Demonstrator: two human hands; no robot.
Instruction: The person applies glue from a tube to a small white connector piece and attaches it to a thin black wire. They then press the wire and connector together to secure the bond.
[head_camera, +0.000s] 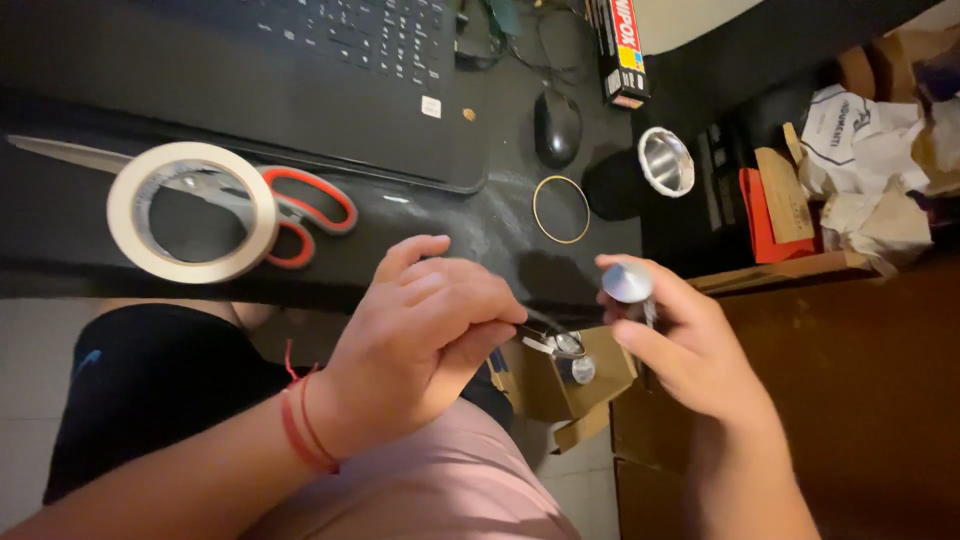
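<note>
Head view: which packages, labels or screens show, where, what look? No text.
Long black carton with red and yellow end: top centre, on desk.
Small white sticker: on black laptop, below keys.
Open brown cardboard box: between the hands, below desk edge.
White printed paper bag: far right.

A black table (60, 250) spans the upper part of the view, its surface glossy and dimly lit, with faint reflections near the centre. A dark laptop (300, 60) sits at the rear of the table. Below the table edge, a pale tiled floor (30, 400) shows at lower left. At right, brown cardboard boxes (860, 380) stand beside the table, with crumpled white paper (860, 150) piled above them. Lighting is low and warm overall.
</note>
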